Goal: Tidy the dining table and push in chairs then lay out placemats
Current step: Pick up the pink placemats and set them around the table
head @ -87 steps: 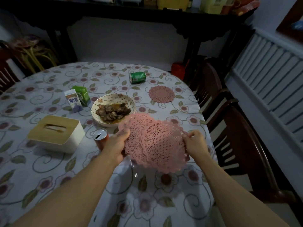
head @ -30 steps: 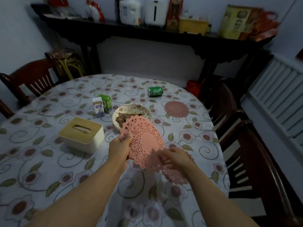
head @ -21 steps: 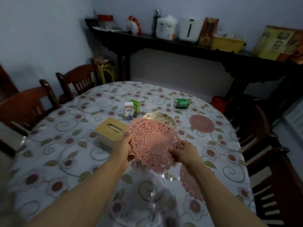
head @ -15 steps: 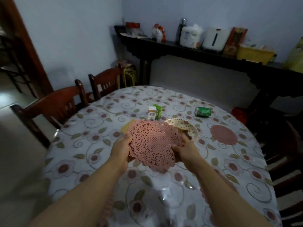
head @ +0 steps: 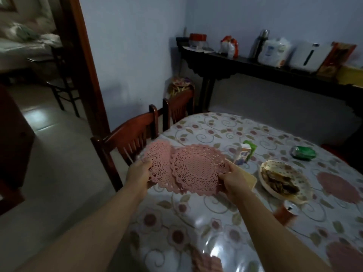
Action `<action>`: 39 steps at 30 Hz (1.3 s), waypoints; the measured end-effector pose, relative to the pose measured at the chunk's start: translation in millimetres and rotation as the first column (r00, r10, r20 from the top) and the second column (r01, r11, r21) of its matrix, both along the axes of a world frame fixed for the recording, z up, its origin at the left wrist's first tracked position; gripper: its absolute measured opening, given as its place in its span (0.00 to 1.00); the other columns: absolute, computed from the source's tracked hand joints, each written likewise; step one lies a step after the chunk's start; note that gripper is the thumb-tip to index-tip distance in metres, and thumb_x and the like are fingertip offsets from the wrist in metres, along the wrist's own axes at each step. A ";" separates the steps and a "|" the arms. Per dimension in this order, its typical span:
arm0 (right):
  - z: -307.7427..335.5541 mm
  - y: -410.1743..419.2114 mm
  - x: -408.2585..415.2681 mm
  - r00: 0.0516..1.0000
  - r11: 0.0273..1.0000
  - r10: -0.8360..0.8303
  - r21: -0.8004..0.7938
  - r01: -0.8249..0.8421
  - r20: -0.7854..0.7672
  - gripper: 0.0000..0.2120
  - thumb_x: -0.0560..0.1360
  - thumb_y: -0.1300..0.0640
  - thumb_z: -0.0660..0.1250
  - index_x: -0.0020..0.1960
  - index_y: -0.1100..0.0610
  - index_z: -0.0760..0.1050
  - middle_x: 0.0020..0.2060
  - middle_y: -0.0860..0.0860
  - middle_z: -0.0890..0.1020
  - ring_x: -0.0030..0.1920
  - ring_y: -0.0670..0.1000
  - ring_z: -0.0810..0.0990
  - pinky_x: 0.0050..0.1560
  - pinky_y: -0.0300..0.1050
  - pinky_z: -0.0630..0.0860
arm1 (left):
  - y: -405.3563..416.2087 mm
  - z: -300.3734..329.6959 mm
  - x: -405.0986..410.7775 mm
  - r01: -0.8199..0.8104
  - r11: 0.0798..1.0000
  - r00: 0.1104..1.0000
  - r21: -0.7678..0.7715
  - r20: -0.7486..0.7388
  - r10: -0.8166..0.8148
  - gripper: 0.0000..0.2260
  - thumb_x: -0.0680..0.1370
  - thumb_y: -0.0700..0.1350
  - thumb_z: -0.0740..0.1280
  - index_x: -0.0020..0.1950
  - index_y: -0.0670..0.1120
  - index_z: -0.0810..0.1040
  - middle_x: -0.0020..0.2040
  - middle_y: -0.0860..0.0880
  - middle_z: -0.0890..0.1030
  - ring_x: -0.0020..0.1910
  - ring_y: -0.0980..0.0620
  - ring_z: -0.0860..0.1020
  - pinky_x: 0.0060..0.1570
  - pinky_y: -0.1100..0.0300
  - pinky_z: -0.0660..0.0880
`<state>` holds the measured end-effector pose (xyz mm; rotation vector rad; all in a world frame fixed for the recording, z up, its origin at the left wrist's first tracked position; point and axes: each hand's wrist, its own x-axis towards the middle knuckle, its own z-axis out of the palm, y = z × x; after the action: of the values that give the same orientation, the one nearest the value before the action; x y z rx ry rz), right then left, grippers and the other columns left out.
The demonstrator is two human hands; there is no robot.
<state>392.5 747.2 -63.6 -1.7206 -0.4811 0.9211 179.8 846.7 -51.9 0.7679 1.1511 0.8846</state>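
Observation:
I hold a fanned stack of pink lace placemats (head: 188, 169) above the left side of the round table (head: 216, 218), which has a floral cloth. My left hand (head: 138, 173) grips the left edge of the stack. My right hand (head: 234, 180) grips the right edge. Pink placemats lie on the table at the right (head: 338, 186), at the lower right (head: 345, 256) and near the front edge (head: 206, 262). Two wooden chairs (head: 129, 138) (head: 179, 106) stand at the table's left side.
On the table are a bowl of food (head: 284, 179), an orange can (head: 286, 212), a green can on its side (head: 302, 153), two small cartons (head: 245, 154) and a tissue box mostly behind my right hand. A dark sideboard (head: 265, 71) holds appliances. A doorway opens at the left.
One placemat was laid on the table at the right. My view has swung left toward the two chairs, and the stack in my hands has fanned apart.

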 end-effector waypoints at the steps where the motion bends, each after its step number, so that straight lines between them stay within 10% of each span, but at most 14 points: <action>1: -2.9 9.8 -4.9 0.999 0.999 -0.043 -0.008 0.043 0.001 0.18 0.77 0.73 0.53 0.60 0.57 0.70 0.39 0.61 0.78 0.32 0.55 0.75 0.29 0.49 0.74 | 13.9 -2.0 -10.6 -0.019 1.000 1.000 0.006 -0.003 0.019 0.13 0.81 0.40 0.58 0.63 0.40 0.75 0.55 0.40 0.80 0.49 0.42 0.79 0.44 0.54 0.77; 7: -39.3 58.6 -14.2 0.972 0.971 -0.234 -0.052 0.234 0.008 0.11 0.76 0.70 0.57 0.50 0.58 0.72 0.40 0.61 0.78 0.37 0.56 0.76 0.39 0.59 0.79 | 78.5 -19.2 -36.8 -0.060 0.998 0.997 0.018 -0.038 0.061 0.13 0.81 0.39 0.58 0.63 0.40 0.75 0.48 0.44 0.80 0.42 0.48 0.79 0.39 0.57 0.76; 13: -87.8 113.6 3.0 0.980 0.967 -0.198 -0.162 0.198 0.015 0.16 0.74 0.72 0.54 0.50 0.55 0.73 0.34 0.56 0.75 0.27 0.51 0.71 0.22 0.40 0.70 | 132.1 -43.8 -22.9 -0.037 0.999 0.996 0.006 -0.076 0.037 0.14 0.81 0.39 0.57 0.64 0.43 0.74 0.53 0.43 0.79 0.44 0.49 0.78 0.41 0.56 0.75; 25: -162.6 207.0 -2.1 0.976 0.921 -0.197 -0.323 0.216 0.091 0.08 0.77 0.65 0.58 0.54 0.57 0.69 0.42 0.56 0.76 0.42 0.57 0.75 0.42 0.49 0.75 | 229.8 -77.1 11.6 0.025 0.999 0.998 -0.024 -0.051 -0.026 0.09 0.81 0.41 0.58 0.54 0.51 0.76 0.49 0.50 0.80 0.50 0.50 0.79 0.46 0.53 0.77; 30: -191.3 215.9 -3.9 0.997 0.837 -0.061 -0.543 0.072 0.038 0.26 0.67 0.60 0.66 0.64 0.65 0.69 0.52 0.62 0.76 0.48 0.58 0.76 0.49 0.54 0.78 | 250.6 -84.8 14.2 0.091 0.995 0.994 -0.049 -0.051 -0.094 0.09 0.81 0.41 0.57 0.54 0.50 0.76 0.49 0.49 0.80 0.50 0.50 0.79 0.51 0.51 0.77; 34: -142.4 220.7 -27.5 0.964 0.726 0.009 -0.664 0.177 0.266 0.37 0.72 0.58 0.66 0.75 0.63 0.50 0.70 0.65 0.61 0.69 0.65 0.62 0.67 0.60 0.66 | 258.6 -75.9 10.3 0.172 0.983 0.985 -0.060 -0.009 -0.172 0.11 0.82 0.40 0.57 0.59 0.48 0.75 0.49 0.48 0.80 0.48 0.50 0.79 0.47 0.54 0.77; 39: -97.0 233.8 -38.5 0.983 0.881 -0.100 -0.446 0.159 0.151 0.29 0.77 0.52 0.64 0.73 0.64 0.61 0.69 0.63 0.68 0.66 0.63 0.70 0.58 0.50 0.71 | 265.2 -51.9 12.2 0.267 0.963 0.961 -0.046 0.089 -0.262 0.11 0.82 0.38 0.55 0.58 0.46 0.75 0.48 0.47 0.80 0.45 0.51 0.79 0.41 0.57 0.75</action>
<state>354.0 981.0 -160.6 -2.2213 -0.2305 0.8787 191.9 1111.9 -103.9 0.8100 0.9705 0.6504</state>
